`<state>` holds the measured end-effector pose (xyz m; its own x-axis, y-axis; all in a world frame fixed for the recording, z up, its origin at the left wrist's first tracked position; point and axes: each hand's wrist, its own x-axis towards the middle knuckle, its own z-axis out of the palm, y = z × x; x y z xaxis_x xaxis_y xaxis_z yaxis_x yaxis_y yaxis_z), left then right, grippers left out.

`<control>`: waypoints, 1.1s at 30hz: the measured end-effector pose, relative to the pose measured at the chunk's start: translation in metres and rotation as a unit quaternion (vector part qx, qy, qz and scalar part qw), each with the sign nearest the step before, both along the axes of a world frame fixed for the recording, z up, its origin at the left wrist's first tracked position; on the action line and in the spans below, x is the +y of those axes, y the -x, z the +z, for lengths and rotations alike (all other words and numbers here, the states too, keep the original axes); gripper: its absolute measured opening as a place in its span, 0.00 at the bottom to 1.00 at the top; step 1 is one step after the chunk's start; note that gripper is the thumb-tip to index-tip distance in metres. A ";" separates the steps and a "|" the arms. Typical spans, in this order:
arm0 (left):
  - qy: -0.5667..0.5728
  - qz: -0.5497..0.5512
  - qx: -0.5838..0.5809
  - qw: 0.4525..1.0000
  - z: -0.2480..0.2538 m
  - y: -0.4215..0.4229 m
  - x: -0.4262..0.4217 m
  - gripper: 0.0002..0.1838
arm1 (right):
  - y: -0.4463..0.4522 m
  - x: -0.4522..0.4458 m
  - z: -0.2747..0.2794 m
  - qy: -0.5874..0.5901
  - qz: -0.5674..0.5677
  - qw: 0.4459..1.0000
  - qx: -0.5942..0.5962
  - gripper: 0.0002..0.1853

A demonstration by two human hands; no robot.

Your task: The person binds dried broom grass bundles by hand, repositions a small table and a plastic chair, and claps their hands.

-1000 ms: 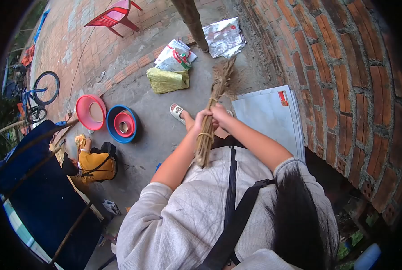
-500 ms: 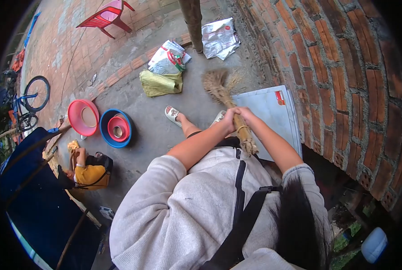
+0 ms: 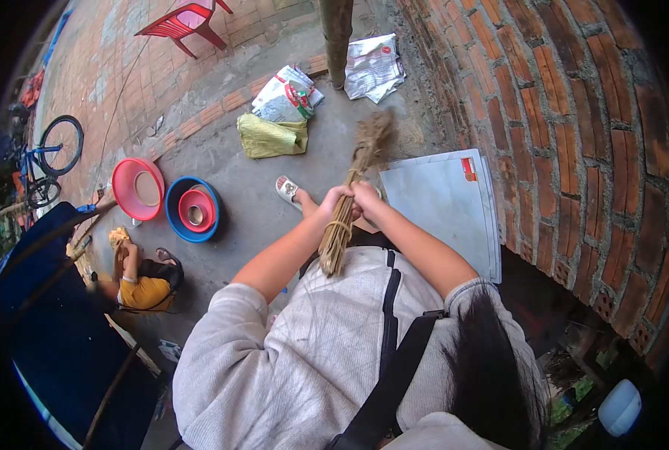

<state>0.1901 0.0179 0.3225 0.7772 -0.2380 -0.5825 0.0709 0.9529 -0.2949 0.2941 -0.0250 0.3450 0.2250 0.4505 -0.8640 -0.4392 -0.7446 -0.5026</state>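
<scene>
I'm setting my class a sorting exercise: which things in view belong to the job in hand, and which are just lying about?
Job in hand:
- broom, gripped by left hand and right hand

Apparently just lying about, untouched by these hands:
- yellowish sack
- panels
- pink basin
- blue basin
- chair
</scene>
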 end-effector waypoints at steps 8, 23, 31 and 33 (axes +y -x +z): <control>-0.135 0.038 0.276 0.951 0.013 0.001 -0.029 0.15 | 0.018 -0.020 -0.066 -0.011 -0.001 0.971 0.238 0.10; -0.038 -0.052 -0.035 0.997 -0.013 -0.108 -0.052 0.12 | -0.097 -0.063 -0.030 -0.006 -0.044 0.997 -0.066 0.10; -0.026 0.014 0.030 0.999 0.015 -0.014 -0.043 0.14 | -0.025 -0.038 0.001 -0.025 0.087 0.994 0.055 0.10; -0.056 0.027 0.059 0.996 0.014 -0.020 -0.042 0.14 | -0.029 -0.036 -0.010 -0.037 0.108 0.989 0.092 0.10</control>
<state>0.2102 -0.0245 0.3364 0.7116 -0.1260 -0.6912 -0.0112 0.9816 -0.1904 0.3231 -0.0611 0.3347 -0.0424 0.5340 -0.8444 -0.3631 -0.7956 -0.4849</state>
